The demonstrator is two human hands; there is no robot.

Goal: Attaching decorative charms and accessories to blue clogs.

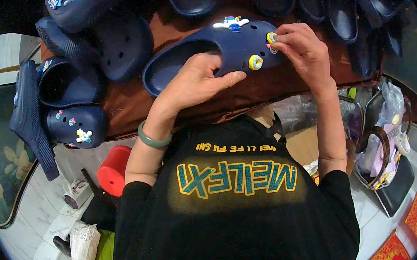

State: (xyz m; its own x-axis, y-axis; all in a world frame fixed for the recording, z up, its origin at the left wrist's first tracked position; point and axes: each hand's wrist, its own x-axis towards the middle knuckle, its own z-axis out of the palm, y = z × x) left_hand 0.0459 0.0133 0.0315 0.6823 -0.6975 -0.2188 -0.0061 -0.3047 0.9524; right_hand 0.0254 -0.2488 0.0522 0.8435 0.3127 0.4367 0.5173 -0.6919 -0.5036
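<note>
A navy blue clog (230, 43) lies sole down on the table, its toe pointing right. My left hand (193, 80) grips it, fingers inside the foot opening and hidden, thumb on the upper's near edge. At the toe, my right hand (305, 51) pinches a small yellow-rimmed shoe charm (271, 37) against the upper, next to a small swirl charm (273, 50). Whether the pinched charm is seated in a hole I cannot tell. A yellow doughnut-like charm (255, 62) sits near the front, and a white-and-blue figure charm (231, 23) sits on the far side.
Dark brown cloth (129, 109) covers the table. More navy clogs are heaped at the left, including a decorated clog (77, 125); several plain clogs (342, 17) line the far side. A red stool (113, 169) stands below left, and a basket (374, 162) holding bags stands at right.
</note>
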